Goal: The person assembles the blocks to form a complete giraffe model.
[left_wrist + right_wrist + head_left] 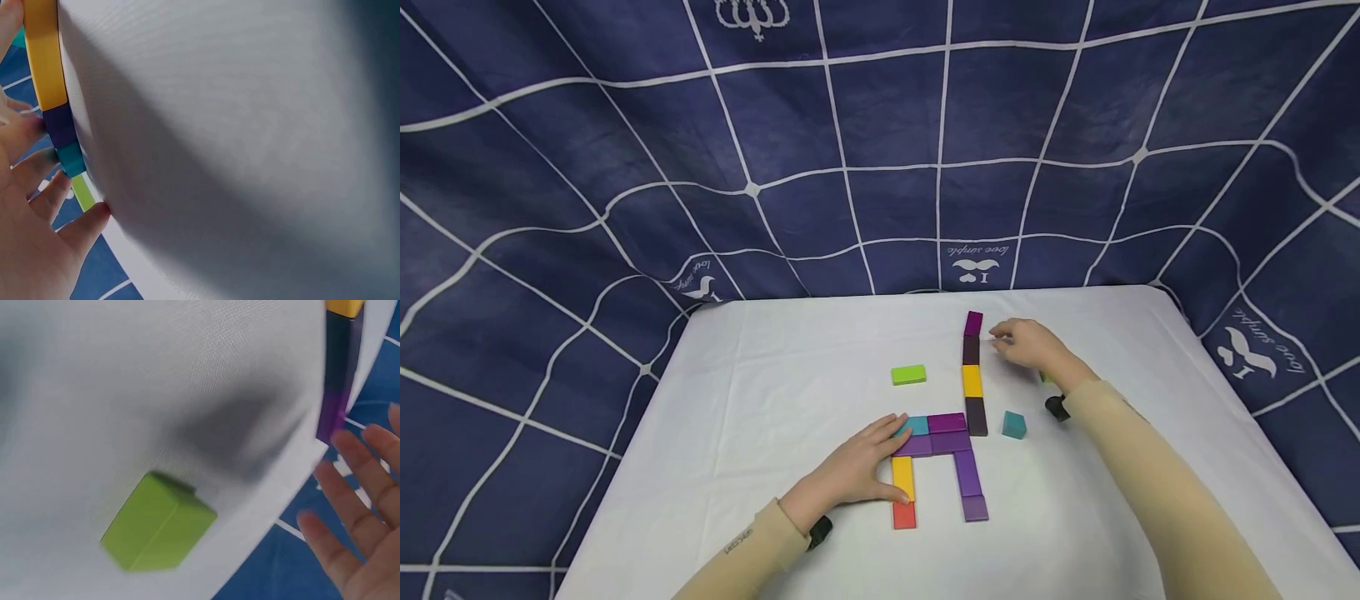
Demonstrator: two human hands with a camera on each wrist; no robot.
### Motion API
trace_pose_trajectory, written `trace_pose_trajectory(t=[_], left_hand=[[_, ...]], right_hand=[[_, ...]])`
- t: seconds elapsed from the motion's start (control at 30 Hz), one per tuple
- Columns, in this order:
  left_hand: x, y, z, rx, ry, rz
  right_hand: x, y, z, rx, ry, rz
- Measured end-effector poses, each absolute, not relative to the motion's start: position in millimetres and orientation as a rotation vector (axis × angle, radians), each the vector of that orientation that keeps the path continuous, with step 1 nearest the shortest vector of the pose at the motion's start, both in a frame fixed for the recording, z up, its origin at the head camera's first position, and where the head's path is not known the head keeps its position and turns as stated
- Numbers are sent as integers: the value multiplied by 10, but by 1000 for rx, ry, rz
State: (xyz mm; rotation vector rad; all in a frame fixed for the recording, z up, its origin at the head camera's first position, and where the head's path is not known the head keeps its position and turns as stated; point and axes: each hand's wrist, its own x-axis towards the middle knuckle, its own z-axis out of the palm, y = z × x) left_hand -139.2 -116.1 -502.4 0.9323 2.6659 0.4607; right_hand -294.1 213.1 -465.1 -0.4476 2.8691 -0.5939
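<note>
L hand (868,467) is spread along the left side of the block group, fingertips at the teal block (919,425) and purple row (951,442), thumb by the join btwn yellow block (903,475) & red block (904,517); it's resting, not gripping. R hand (1028,343) is released too: fingers loosely bent, nothing in them, just right of the column's far part.

Column, far to near: magenta block (973,323), dark block (972,350), 2nd yellow block (972,381), near dark block (976,416). Its near end is just beside the group's far right corner. Magenta block looks a bit skewed vs. the rest.

Step in hand is prob. lining up edges. For a neat job: L hand light, bracing w/o shoving; R hand low, nudging magenta block's side w/ flat fingertips, tiny pushes, since a hard one could kink the column. Mind loose bits: green block (908,375) left of column, teal cube (1013,425) right, 2nd green block (159,525) by R wrist.
</note>
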Motion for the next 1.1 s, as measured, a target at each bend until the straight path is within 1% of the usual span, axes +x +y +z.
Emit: trace_pose_trajectory(t=[0.3,0.53,0.63,0.77,0.97,1.1], left_hand=[[-1409,-1177,-5011,918,2670,474],[-1404,-1175,-4993,912,2670,464],[-1409,-1177,-4981,909,2676,456],[-1410,-1185,-4975,896,2673,469],[-1400,-1185,-5024,912,2666,498],[-1393,-1179,-5038,946,2676,499]], right_hand=[[-2678,2459,-4708,-437,2885,-545],[-2566,2706,-4744,-329,2798,-486],[-2607,2747,-4759,-266,2774,-507],[-2751,2731,-4808,-206,2798,-612],[-3024,2521,-4856,-33,2914,-820],[-3125,2363,-4910,-18,2991,-842]])
